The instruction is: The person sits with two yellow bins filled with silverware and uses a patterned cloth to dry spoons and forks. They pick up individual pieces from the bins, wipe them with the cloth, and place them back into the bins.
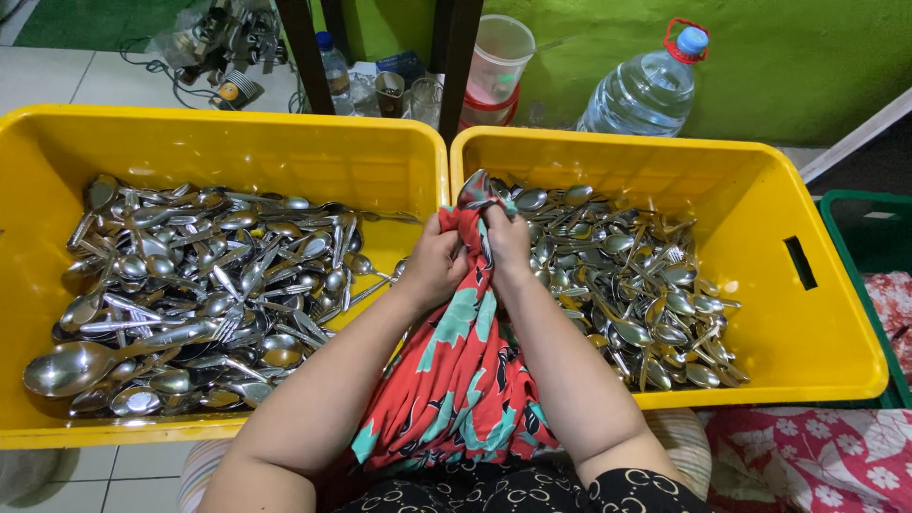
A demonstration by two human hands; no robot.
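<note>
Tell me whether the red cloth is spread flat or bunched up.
Bunched up. Both hands, left and right, grip the red cloth gathered around a spoon; the rest hangs in folds over the lap.

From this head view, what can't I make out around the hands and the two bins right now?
- The piece in the cloth: wrapped in fabric between left hand and right hand.
- Fingertips of both hands: buried in cloth folds, so the grip is unclear.
- Lower layers of cutlery in the left bin and right bin: covered by the top pieces.
- Green crate: cut off by the right edge.
</note>
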